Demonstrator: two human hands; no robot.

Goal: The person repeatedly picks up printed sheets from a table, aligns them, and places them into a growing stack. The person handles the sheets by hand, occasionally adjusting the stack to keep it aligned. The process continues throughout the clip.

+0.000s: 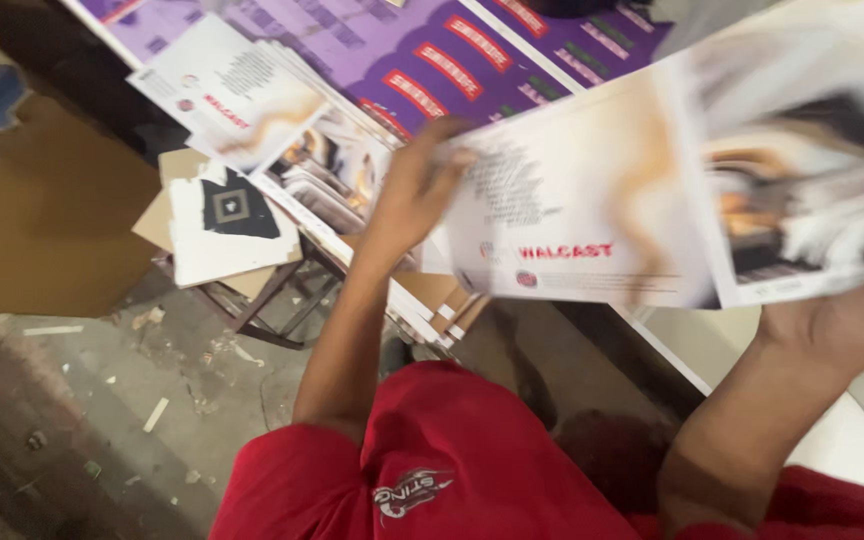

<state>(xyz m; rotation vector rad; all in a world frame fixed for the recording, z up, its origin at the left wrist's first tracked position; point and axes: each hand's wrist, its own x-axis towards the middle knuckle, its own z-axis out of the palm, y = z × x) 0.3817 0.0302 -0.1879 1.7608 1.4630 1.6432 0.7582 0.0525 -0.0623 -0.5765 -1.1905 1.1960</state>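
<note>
A large glossy printed sheet [592,190], white with red lettering and blurred photo panels, is held up between both hands. My left hand [414,190] grips its left edge, fingers curled over the top corner. My right hand [857,310] holds the sheet's lower right edge from below. The sheet's right half is blurred by motion. Under my left hand lies a fanned stack of similar printed sheets [252,100].
Purple printed sheets [422,50] cover the table at the top. A white torn card with a black square [227,215] rests on a small stool. Brown cardboard [42,210] lies left. The littered concrete floor [122,400] is below. I wear red clothing [452,460].
</note>
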